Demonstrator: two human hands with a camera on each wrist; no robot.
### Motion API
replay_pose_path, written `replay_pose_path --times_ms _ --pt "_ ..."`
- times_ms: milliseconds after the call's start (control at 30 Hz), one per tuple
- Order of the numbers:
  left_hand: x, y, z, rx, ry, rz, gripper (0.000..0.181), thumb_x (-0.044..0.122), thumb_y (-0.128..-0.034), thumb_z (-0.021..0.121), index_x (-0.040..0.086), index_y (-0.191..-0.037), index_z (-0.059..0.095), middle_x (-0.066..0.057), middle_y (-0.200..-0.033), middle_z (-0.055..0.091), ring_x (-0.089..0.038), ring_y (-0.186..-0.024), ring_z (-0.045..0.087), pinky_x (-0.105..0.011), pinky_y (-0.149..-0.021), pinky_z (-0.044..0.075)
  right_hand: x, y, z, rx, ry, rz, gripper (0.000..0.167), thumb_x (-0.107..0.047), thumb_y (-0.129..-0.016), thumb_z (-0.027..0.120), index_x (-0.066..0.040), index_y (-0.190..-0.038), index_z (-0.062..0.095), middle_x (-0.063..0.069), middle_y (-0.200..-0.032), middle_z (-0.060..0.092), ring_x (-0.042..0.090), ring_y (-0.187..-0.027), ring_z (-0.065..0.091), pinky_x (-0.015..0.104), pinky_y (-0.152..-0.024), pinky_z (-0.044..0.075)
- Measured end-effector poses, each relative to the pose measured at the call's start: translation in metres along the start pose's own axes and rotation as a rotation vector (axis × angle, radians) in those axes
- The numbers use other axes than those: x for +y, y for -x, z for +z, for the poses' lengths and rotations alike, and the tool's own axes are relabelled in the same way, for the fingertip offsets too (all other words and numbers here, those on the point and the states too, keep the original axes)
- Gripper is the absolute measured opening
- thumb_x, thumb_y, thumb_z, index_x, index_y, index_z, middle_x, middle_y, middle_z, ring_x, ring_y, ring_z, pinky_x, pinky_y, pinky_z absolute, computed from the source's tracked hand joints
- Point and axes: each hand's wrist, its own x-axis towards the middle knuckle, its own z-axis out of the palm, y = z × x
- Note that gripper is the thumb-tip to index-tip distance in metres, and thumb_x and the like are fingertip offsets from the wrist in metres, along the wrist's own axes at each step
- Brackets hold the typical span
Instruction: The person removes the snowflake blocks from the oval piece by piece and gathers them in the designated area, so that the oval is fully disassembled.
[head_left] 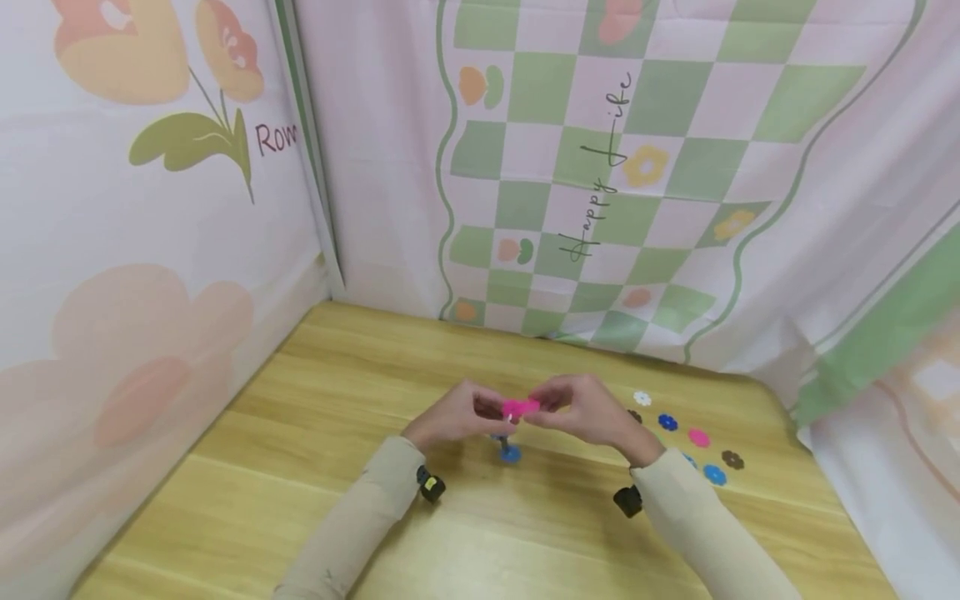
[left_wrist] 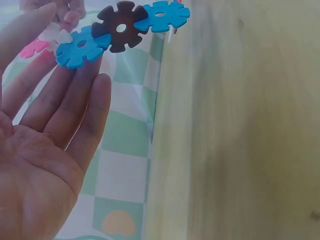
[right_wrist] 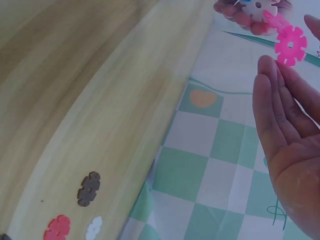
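A chain of interlocked flower-shaped plastic discs hangs between my hands above the table. My left hand (head_left: 465, 412) holds it at the white disc (right_wrist: 265, 11), fingers behind. From there run a blue disc (left_wrist: 70, 54), a brown disc (left_wrist: 107, 25) and another blue disc (left_wrist: 171, 21), dangling toward the tabletop in the head view. At the other end, my right hand (head_left: 588, 408) pinches a bright pink disc (right_wrist: 284, 51) between thumb and fingertips. That disc joins a second pink piece beside the white one. Fingers partly hide the joints.
Loose discs lie on the wooden table (head_left: 337, 517) at the right: white (head_left: 642, 398), dark blue (head_left: 667, 422), pink (head_left: 699, 437), brown (head_left: 732, 459) and light blue (head_left: 715, 475). My right forearm partly covers others. Patterned curtains (head_left: 390, 167) border the table's back and sides.
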Motion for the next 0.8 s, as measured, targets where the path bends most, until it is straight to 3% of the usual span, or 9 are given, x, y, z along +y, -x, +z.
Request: replay_pose_path --times_ms 167,367,467,633,800 --pt "0.003 -0.001 -0.002 -0.015 -0.017 0.007 0.022 0.022 -0.0946 0.081 0.015 -0.115 0.081 -0.012 -0.114 0.081 -0.014 -0.100 0.077 -0.029 -0.093 0.062 -0.001 -0.008 -0.002 -0.090 -0.052 0.008 0.031 -0.033 -0.094 0.082 -0.008 -0.112 0.080 0.007 -0.101 0.082 0.012 -0.084 0.077 0.026 -0.074 0.064" --pt "0.005 0.001 -0.007 -0.011 0.015 -0.019 0.022 0.027 -0.1020 0.072 0.014 -0.118 0.079 -0.006 -0.113 0.080 -0.014 -0.102 0.074 -0.031 -0.096 0.060 0.002 -0.008 -0.002 -0.098 -0.066 -0.021 0.024 -0.029 -0.093 0.083 -0.010 -0.107 0.081 0.004 -0.097 0.081 0.011 -0.082 0.076 0.028 -0.073 0.065" --pt "0.002 0.000 -0.009 -0.035 0.088 -0.033 0.030 0.031 -0.1079 0.063 0.008 -0.122 0.077 -0.007 -0.115 0.079 -0.015 -0.104 0.073 -0.033 -0.099 0.060 0.001 -0.007 -0.002 -0.083 -0.059 -0.075 0.022 -0.028 -0.093 0.084 -0.012 -0.108 0.081 0.002 -0.099 0.082 0.009 -0.084 0.075 0.028 -0.077 0.065" --pt "-0.005 -0.005 -0.007 -0.151 0.249 -0.024 0.041 0.031 -0.1124 0.053 -0.004 -0.126 0.072 -0.010 -0.114 0.080 -0.015 -0.104 0.075 -0.037 -0.104 0.060 -0.003 -0.006 -0.002 -0.065 -0.087 -0.156 0.019 -0.023 -0.092 0.084 -0.013 -0.109 0.081 0.001 -0.102 0.082 0.009 -0.086 0.075 0.029 -0.083 0.065" --pt "-0.004 -0.006 -0.002 -0.180 0.282 -0.015 0.042 0.032 -0.1120 0.053 -0.004 -0.124 0.073 -0.001 -0.101 0.082 -0.015 -0.099 0.074 -0.037 -0.105 0.058 -0.006 -0.004 -0.003 -0.058 -0.088 -0.200 0.017 -0.020 -0.092 0.084 -0.014 -0.107 0.082 0.000 -0.103 0.082 0.007 -0.086 0.075 0.030 -0.081 0.065"
